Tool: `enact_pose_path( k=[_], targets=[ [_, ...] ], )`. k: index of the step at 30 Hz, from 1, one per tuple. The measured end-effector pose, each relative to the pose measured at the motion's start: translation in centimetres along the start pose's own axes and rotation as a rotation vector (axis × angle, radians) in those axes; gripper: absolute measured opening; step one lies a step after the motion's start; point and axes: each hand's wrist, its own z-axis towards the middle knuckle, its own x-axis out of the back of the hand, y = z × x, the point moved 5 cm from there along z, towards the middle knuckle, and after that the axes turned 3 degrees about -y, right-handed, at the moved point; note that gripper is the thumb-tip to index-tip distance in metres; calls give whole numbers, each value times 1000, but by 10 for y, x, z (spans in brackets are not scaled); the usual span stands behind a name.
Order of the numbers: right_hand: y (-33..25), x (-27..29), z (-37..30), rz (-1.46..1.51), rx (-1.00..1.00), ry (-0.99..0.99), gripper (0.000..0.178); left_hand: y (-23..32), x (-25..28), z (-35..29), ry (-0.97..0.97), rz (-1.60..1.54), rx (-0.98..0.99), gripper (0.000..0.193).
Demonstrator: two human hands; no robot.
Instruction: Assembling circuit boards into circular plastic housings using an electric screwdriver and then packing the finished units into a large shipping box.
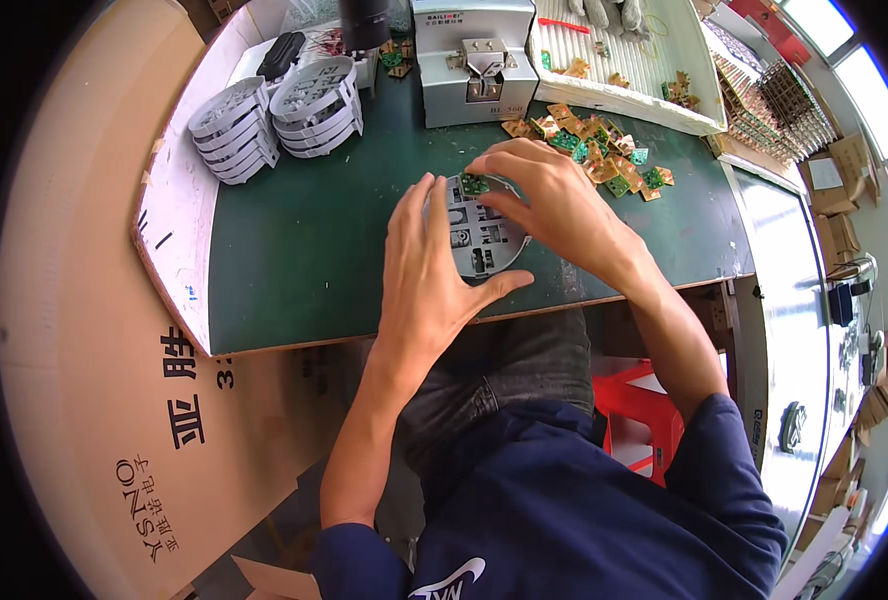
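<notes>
A round grey plastic tray [484, 237] with several cut-out slots lies on the green tabletop in front of me. My left hand [426, 262] cradles its left side, with the fingers along the rim and the thumb around the near edge. At the tray's far edge, a small green circuit board [474, 184] sits between the thumb and index fingertips of my right hand [552, 195]. That hand arches over the tray's right part and hides some of it. Several loose small circuit boards [619, 160], green and copper-coloured, are heaped beyond my right hand.
Two stacks of round grey trays [234, 130] stand at the far left. A grey box-shaped machine [474, 65] is at the back, beside a white ribbed foam tray [624, 80] holding gloves and boards. A white wall panel [179, 210] borders the table's left; a red stool [639, 410] is below.
</notes>
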Motion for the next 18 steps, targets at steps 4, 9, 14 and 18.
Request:
enact_pose_path(
  k=[4,9,14,18],
  targets=[
    [2,-13,5,-43,-57,-89,30,-4,-6,0,15,-45,35,102],
    [3,-22,5,-156,-58,-159,28,-4,-6,0,44,-39,45,96],
    [2,-22,7,-132,-50,-128,30,-1,-7,0,1,65,44,85],
    [10,-17,5,42,-61,-36,34,0,-8,2,-36,66,60,83]
  ],
)
